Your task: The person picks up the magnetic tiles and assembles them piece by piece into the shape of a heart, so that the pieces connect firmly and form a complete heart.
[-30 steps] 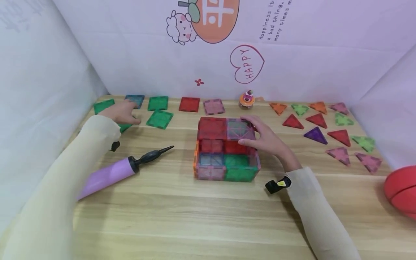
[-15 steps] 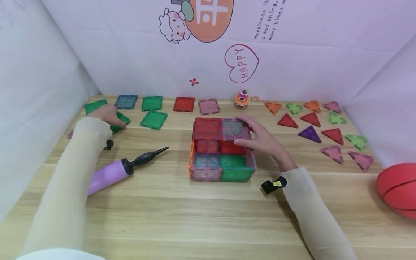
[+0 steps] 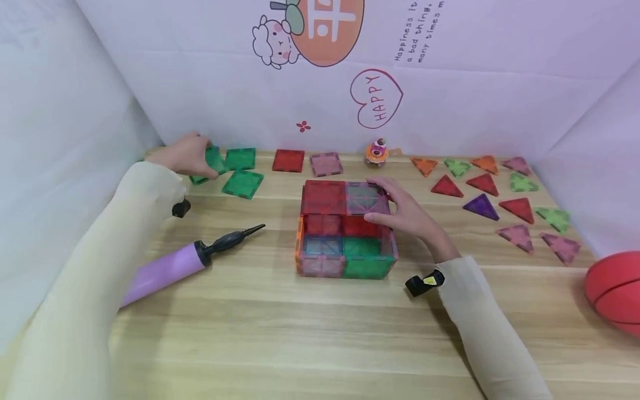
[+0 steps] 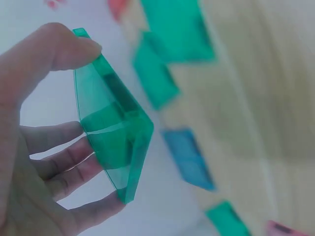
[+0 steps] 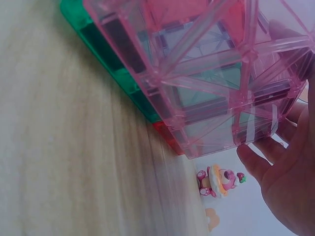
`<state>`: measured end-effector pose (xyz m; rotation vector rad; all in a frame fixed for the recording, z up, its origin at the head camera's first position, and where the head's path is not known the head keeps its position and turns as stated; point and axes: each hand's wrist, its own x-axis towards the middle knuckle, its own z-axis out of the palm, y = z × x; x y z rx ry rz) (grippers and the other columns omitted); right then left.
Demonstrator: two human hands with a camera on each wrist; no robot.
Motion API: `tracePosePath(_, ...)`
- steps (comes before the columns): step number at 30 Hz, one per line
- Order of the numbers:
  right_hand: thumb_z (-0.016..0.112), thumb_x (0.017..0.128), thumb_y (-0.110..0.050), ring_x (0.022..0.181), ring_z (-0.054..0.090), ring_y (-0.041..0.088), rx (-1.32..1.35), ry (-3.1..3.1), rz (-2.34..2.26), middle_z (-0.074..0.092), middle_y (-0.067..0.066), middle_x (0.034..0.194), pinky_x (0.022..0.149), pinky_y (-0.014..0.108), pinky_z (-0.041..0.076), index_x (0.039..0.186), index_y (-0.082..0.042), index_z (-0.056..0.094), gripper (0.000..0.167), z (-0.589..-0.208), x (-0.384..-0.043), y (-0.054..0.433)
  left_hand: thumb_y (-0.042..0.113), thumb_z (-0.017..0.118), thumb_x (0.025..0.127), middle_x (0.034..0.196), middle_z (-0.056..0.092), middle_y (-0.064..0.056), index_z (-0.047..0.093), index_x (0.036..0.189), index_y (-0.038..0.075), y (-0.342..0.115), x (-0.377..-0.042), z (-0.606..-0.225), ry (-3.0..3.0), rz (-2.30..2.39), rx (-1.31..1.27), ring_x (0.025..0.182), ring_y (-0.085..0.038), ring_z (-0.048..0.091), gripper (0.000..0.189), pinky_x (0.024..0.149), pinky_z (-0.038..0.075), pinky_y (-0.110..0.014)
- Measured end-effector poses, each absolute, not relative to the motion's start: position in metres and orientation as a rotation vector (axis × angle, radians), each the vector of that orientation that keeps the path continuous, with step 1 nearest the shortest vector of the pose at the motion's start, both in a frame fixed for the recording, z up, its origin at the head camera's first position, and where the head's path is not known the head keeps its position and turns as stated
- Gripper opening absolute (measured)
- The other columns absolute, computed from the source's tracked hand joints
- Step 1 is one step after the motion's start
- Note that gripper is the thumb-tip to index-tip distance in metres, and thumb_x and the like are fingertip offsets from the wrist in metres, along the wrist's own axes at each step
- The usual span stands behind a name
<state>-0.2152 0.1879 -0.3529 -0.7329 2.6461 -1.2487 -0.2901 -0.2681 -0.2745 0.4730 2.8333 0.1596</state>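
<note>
My left hand (image 3: pixel 186 155), at the back left in the head view, pinches a translucent green square magnetic tile (image 4: pixel 115 128) by its edges, thumb on one side and fingers on the other. The tile is raised above the table in the left wrist view. Mid-table stands a box built of coloured magnetic tiles (image 3: pixel 369 266), its top covered only along the back by a red tile (image 3: pixel 325 197) and a pink tile (image 3: pixel 361 191). My right hand (image 3: pixel 412 214) grips the box's upper right corner, thumb at the pink tile's front edge and fingers behind.
Square tiles lie along the back, among them a red one (image 3: pixel 288 161), a pink one (image 3: pixel 326 164) and a green one (image 3: pixel 243 183). Several triangle tiles (image 3: pixel 481 206) lie at right. A purple hand pump (image 3: pixel 167 272), a small figurine (image 3: pixel 376 153) and a red basketball (image 3: pixel 617 291) are also there.
My left hand has taken hold of a green tile at the back left, lifted it and moved it towards the back. My right hand has stayed at the box.
</note>
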Motion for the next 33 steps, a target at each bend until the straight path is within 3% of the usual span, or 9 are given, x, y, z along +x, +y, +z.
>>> tracePosePath(11, 0.042, 0.102, -0.023, 0.125, 0.035, 0.029, -0.763, 2.593, -1.405, 0.035, 0.013, 0.145, 0.107, 0.056, 0.030, 0.146, -0.011, 0.035, 0.046, -0.356, -0.218, 0.193, 0.030, 0.069, 0.078, 0.126, 0.044, -0.023, 0.041, 0.137, -0.007, -0.187, -0.258, -0.244, 2.865, 0.185, 0.770, 0.102, -0.032, 0.047, 0.075, 0.084, 0.048, -0.045)
tracePosePath(15, 0.043, 0.101, -0.017, 0.124, 0.038, 0.027, -0.713, 2.558, -1.508, 0.040, 0.016, 0.143, 0.108, 0.051, 0.032, 0.143, -0.005, 0.039, 0.044, -0.357, -0.219, 0.192, 0.032, 0.072, 0.075, 0.128, 0.044, -0.019, 0.040, 0.139, -0.003, -0.157, -0.245, -0.247, 2.819, 0.245, 0.882, 0.107, -0.030, 0.046, 0.080, 0.089, 0.048, -0.044)
tracePosePath(22, 0.048, 0.100, -0.018, 0.118, 0.045, 0.013, -0.520, 2.485, -1.660, 0.047, 0.014, 0.140, 0.093, 0.014, 0.040, 0.140, -0.005, 0.046, 0.042, -0.352, -0.215, 0.187, 0.036, 0.074, 0.076, 0.146, 0.033, -0.017, 0.037, 0.142, 0.003, -0.106, -0.219, -0.253, 2.731, 0.250, 1.019, 0.129, -0.029, 0.037, 0.083, 0.104, 0.040, -0.045)
tracePosePath(33, 0.048, 0.100, -0.018, 0.107, 0.049, 0.009, -0.539, 2.485, -1.715, 0.052, 0.018, 0.134, 0.087, 0.012, 0.043, 0.138, -0.001, 0.046, 0.041, -0.354, -0.214, 0.184, 0.042, 0.068, 0.077, 0.142, 0.039, -0.013, 0.042, 0.141, 0.004, -0.037, -0.190, -0.266, 2.595, 0.169, 1.303, 0.127, -0.023, 0.039, 0.079, 0.109, 0.036, -0.036)
